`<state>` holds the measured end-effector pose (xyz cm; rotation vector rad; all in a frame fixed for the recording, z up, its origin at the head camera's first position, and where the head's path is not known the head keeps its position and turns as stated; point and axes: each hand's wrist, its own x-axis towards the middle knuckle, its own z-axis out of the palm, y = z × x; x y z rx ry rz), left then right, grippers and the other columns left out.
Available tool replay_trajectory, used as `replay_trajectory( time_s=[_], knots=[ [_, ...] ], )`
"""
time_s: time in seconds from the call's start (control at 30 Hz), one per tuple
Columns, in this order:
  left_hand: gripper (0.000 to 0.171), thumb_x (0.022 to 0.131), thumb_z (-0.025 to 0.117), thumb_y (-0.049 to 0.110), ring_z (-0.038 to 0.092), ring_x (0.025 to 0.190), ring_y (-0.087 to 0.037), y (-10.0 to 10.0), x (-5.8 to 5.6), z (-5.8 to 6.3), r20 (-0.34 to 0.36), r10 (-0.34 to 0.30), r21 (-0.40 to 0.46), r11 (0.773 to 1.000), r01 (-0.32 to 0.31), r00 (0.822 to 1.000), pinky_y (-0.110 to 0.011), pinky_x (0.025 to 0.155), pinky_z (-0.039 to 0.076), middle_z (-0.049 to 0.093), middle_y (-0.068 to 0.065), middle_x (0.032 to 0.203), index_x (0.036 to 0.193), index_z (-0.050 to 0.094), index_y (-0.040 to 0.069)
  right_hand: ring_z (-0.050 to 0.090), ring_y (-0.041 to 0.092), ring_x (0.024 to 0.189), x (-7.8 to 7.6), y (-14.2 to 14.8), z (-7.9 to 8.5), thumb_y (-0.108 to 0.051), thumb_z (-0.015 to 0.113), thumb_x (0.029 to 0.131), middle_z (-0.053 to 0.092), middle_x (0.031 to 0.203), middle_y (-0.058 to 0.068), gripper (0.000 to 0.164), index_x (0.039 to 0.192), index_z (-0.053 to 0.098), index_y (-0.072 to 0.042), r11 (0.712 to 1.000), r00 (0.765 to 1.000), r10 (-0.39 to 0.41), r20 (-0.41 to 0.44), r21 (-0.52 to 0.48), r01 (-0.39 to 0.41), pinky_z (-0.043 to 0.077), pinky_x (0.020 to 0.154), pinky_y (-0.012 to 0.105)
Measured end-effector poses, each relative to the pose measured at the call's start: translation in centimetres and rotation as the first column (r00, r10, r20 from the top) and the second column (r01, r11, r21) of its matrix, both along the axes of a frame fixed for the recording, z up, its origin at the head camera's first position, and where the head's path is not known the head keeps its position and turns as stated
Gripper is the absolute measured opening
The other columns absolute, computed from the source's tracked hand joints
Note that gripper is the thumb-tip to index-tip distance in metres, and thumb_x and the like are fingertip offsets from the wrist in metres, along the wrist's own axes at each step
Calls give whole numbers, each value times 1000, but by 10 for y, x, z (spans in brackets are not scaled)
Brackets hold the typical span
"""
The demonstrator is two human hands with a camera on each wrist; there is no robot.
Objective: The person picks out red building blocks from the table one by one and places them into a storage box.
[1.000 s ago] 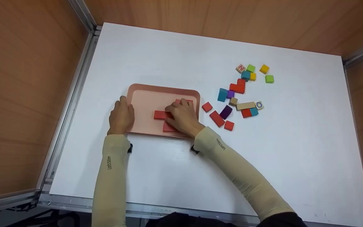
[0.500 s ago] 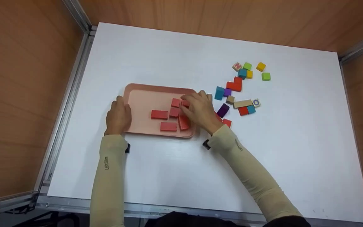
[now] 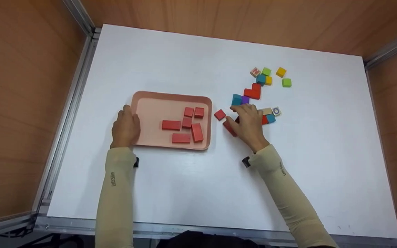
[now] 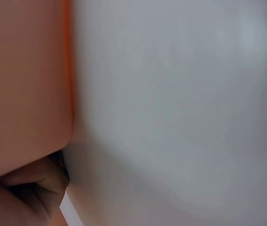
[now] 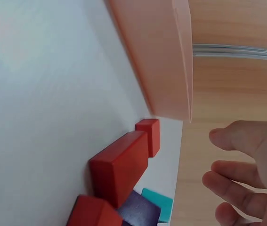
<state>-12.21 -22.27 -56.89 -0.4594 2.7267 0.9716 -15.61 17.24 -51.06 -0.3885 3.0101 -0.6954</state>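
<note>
1. The work looks partway along, by my judgement; six red blocks (image 3: pixel 171 125) lie in the pink tray (image 3: pixel 150 134), mostly toward its three o'clock side; an oblong red block (image 3: pixel 229 128), a red cube (image 3: pixel 220 114) and a nearer red cube (image 5: pixel 93 214) lie outside on the table (image 3: pixel 184 182); more red pieces (image 3: pixel 252 93) sit farther off, toward twelve o'clock from the right hand (image 3: pixel 250 125).
2. The oblong red block lies beyond the tray's three o'clock wall, partly covered by the right hand; its long axis runs from about eleven to five; its eleven o'clock end points toward the red cube.
3. The right hand's fingers are spread, thumb apart, pinching nothing visible; the right wrist view shows them clear of the blocks.
4. The left hand (image 3: pixel 125 126) grips the tray at nine o'clock, thumb inside the rim; its other fingers are partly hidden.
</note>
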Motion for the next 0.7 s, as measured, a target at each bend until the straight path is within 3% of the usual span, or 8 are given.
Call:
replay_trajectory(
  time_s=[0.3,0.53,0.7],
  knots=[
    [36,108,35,22,56,92,-42,0,1,1,-18,-1,0,1000,1,1000,-57,81,46,49,-23,110,135,36,-2,48,29,110,15,9,-18,-38,75,91,63,119,11,47,126,66,-9,998,1000,-2,25,66,0,30,85,46],
    [34,108,36,22,58,94,-47,0,2,1,-34,-14,-23,1000,13,999,-59,78,46,49,-24,110,132,38,-2,47,34,113,21,11,-33,-38,72,93,62,119,16,48,127,65,-4,981,998,-1,67,191,-12,31,88,50],
    [36,108,36,22,58,96,-45,1,2,1,-26,-5,-7,1000,4,1000,-58,80,46,49,-24,112,135,37,-2,47,33,113,22,11,-35,-37,72,93,62,119,16,47,126,65,-4,983,997,-14,76,182,0,31,88,50]
  ],
)
